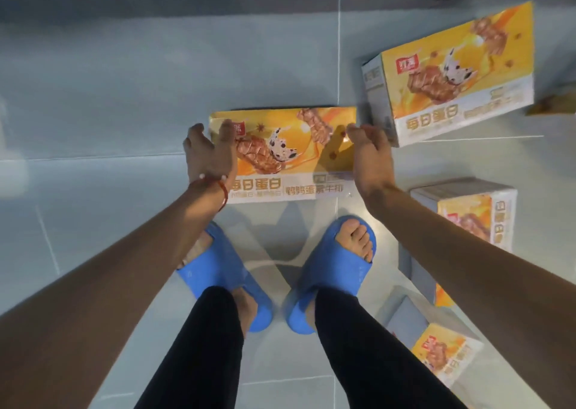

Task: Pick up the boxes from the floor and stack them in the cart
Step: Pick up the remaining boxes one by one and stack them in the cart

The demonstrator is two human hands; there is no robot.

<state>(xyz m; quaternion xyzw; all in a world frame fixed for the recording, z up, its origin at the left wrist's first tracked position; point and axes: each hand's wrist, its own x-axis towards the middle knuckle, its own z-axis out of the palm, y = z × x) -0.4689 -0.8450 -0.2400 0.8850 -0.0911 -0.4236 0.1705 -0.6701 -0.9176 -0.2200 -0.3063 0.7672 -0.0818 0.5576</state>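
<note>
Box [290,156] on floor [124,97], L hand [208,153] + R hand [371,156] in grip at ends

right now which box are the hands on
The middle box: left hand and right hand grip its ends. The other boxes lie untouched to its right.

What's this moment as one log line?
stage: pickup | left hand: grips front box, left end | right hand: grips right end | three more boxes on floor | cart: unseen

yellow boxes [461,75] on tiled floor [124,81]
</note>
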